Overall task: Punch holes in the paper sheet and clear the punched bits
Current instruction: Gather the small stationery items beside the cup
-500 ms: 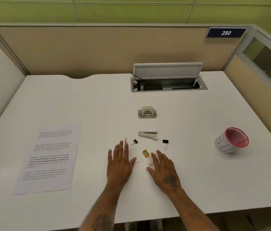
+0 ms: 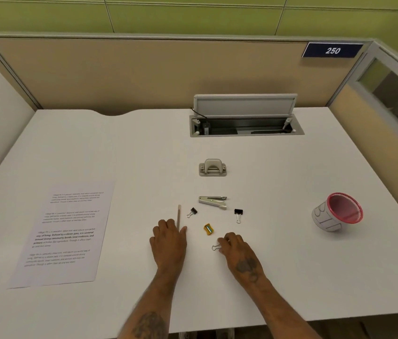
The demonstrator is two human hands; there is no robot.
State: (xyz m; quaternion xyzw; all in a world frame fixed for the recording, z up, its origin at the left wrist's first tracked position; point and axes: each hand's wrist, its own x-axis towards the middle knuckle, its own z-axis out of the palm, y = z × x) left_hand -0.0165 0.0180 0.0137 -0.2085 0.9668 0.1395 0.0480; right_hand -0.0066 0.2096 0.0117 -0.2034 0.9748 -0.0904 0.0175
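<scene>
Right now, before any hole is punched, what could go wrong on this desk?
1. The left hand holds a pencil and the right hand pinches a clip, so neither is free for the paper or the hole punch.
2. Punched bits may scatter among the sharpener and loose clips; the cup stands far to the right.

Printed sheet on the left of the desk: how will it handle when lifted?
The paper sheet is probably floppy: a single thin page lying flat. Likely light, so a push should slide it on the smooth white desk.
</scene>
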